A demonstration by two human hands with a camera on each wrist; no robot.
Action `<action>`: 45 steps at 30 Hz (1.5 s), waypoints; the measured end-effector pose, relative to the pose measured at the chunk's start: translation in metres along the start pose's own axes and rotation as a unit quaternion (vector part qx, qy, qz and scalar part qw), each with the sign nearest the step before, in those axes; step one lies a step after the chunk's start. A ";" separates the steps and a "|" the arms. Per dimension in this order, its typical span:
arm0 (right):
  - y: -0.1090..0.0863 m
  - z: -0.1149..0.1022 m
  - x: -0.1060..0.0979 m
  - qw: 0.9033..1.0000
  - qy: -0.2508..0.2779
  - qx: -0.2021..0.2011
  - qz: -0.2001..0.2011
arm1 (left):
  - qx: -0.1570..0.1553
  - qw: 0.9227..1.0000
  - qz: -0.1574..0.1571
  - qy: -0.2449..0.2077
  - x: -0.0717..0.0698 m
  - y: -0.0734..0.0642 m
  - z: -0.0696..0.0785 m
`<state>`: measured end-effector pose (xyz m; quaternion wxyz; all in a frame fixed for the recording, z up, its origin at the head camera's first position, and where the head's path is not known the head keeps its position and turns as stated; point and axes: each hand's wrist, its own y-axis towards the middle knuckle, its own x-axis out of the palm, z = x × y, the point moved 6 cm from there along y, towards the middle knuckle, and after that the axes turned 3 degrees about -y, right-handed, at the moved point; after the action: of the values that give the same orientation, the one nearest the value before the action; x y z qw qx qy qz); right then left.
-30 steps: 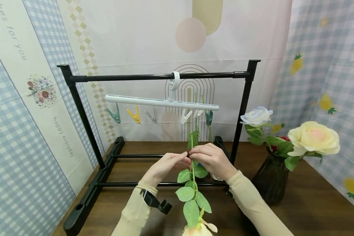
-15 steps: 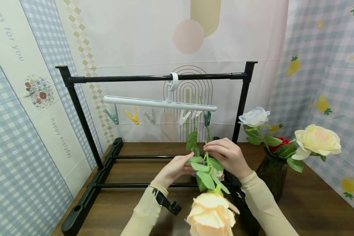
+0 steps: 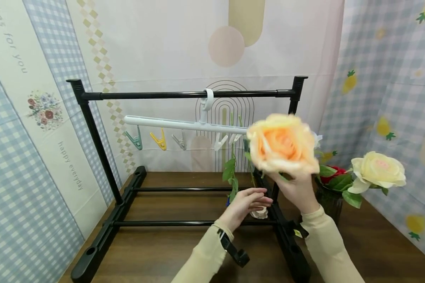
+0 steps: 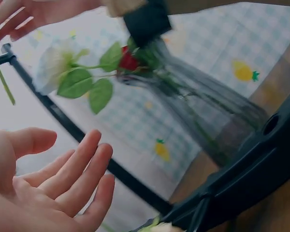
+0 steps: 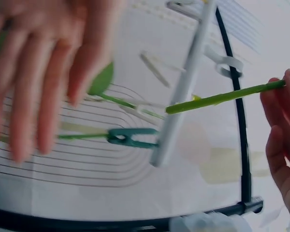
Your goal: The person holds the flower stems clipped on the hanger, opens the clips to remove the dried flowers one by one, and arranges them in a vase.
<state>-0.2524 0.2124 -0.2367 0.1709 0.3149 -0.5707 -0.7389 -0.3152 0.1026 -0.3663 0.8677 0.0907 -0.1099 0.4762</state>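
Now we hold a peach rose (image 3: 282, 143) up in our right hand (image 3: 299, 192), its fingers pinching the green stem (image 5: 224, 99). The bloom, a little blurred, faces the head camera and covers the right end of the pale blue hanger (image 3: 163, 122), along with part of the right post of the black rack (image 3: 156, 95). In the right wrist view the stem's cut end crosses in front of the hanger bar, though we cannot tell how near the two are.

Our left hand (image 3: 246, 206) is lower down and free, its fingers relaxed and nearly straight, the thumb spread away from them. In the head view it overlaps the lower part of the leafy stems (image 3: 229, 169) that hang upside down under the hanger's right half. One of those stems is held in a dark green clip (image 5: 114, 135), and a pale bloom (image 3: 259, 213) shows beneath our left fingers, beside the rack's foot.

Further left along the hanger we see a green clip (image 3: 134, 140), a yellow clip (image 3: 158, 139), a grey clip (image 3: 179, 140) and two white clips (image 3: 220, 142). To the right of the rack a dark glass vase (image 3: 331, 202) stands on the table (image 3: 170, 251), bearing a red flower (image 3: 334, 171), a pale yellow rose (image 3: 378, 169) and a white flower (image 4: 53, 67), which in the head view is mostly hidden behind our peach rose
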 end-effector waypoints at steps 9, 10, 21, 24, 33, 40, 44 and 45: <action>0.034 0.010 -0.039 0.987 0.121 0.107 -0.003 | -0.006 1.000 -0.003 0.019 0.029 0.020 -0.019; 0.034 0.012 -0.042 0.988 0.107 0.114 -0.003 | -0.006 1.000 0.000 0.024 0.031 0.021 -0.021; 0.029 0.031 -0.082 0.980 -0.037 0.197 0.003 | 0.000 0.994 0.034 0.106 0.070 0.028 -0.031; 0.027 0.034 -0.092 0.975 -0.082 0.208 0.013 | 0.006 0.988 0.052 0.145 0.077 0.033 -0.035; 0.018 0.037 -0.098 0.957 -0.201 0.204 -0.045 | 0.022 0.967 0.078 0.241 0.087 0.044 -0.044; 0.004 0.047 -0.096 0.948 -0.205 0.237 -0.053 | 0.023 0.958 0.065 0.279 0.095 0.048 -0.051; -0.003 0.051 -0.095 0.944 -0.202 0.252 -0.071 | 0.026 0.957 0.064 0.283 0.104 0.049 -0.053; -0.006 0.052 -0.094 0.942 -0.201 0.258 -0.078 | 0.030 0.956 0.064 0.286 0.106 0.050 -0.052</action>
<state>-0.2165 0.3100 -0.2089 -0.0924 0.2363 -0.7379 -0.6254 -0.2965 0.2285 -0.3844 0.8275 -0.0306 0.1516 0.5397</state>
